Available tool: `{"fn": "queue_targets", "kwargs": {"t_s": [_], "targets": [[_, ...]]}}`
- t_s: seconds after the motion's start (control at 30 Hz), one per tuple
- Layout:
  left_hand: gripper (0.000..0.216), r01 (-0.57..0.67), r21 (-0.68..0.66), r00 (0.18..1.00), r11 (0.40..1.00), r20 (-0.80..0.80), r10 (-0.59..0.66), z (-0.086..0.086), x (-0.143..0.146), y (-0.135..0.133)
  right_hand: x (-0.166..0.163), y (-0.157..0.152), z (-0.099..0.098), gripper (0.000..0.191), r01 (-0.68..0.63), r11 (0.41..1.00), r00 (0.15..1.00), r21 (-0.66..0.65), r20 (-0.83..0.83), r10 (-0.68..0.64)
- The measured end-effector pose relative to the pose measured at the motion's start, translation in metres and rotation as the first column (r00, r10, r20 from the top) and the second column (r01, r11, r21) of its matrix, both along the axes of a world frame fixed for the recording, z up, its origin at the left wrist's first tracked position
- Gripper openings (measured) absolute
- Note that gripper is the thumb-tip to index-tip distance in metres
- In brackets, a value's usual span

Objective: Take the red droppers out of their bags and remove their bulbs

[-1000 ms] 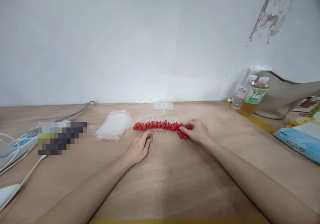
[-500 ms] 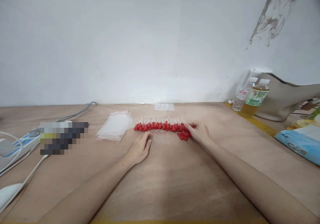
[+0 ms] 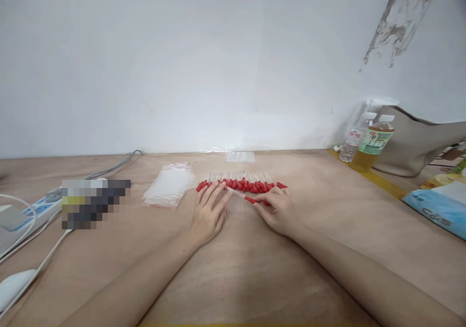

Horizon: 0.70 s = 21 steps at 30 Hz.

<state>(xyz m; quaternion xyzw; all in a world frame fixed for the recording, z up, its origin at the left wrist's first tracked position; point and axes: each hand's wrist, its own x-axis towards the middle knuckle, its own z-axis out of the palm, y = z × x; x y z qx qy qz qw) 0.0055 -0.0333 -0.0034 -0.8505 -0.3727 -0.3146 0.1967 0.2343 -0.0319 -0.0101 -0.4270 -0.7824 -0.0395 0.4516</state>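
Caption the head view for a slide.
Right hand holding a red-bulbed tube near the left hand, beside similar tubes.

The right hand (image 3: pixel 277 210) is displaced from the right end of the row of red-ended sticks (image 3: pixel 251 187) to a position in front of it, nearer the left hand (image 3: pixel 208 214). Its thumb and fingers now grip a single red-ended stick (image 3: pixel 250 199) by the red part, with the pale shaft slanting away to the left. The left hand is advanced: its fingers, previously short of the row, are spread over the left part, hiding some red ends. The shaft's tip is now at the left fingertips; contact is unclear. The row's right end, previously covered, is exposed.
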Motion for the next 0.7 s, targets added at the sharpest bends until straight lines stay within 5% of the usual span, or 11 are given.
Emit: {"fn": "queue_targets", "kwargs": {"t_s": [0.23, 0.43, 0.7], "targets": [[0.014, 0.073, 0.112, 0.997, 0.991, -0.046, -0.068, -0.002, 0.008, 0.008, -0.009, -0.006, -0.004, 0.010, -0.059, 0.995, 0.990, 0.076, 0.135, 0.048], [0.013, 0.113, 0.168, 0.992, 0.979, -0.066, -0.103, -0.003, 0.015, 0.008, -0.019, -0.002, -0.005, 0.024, -0.066, 0.987, 0.974, 0.147, 0.223, 0.032], [0.016, 0.128, 0.121, 0.985, 0.984, -0.131, -0.112, -0.001, 0.013, 0.002, -0.020, -0.005, -0.006, 0.014, -0.097, 0.962, 0.947, 0.254, 0.321, 0.010]]}}
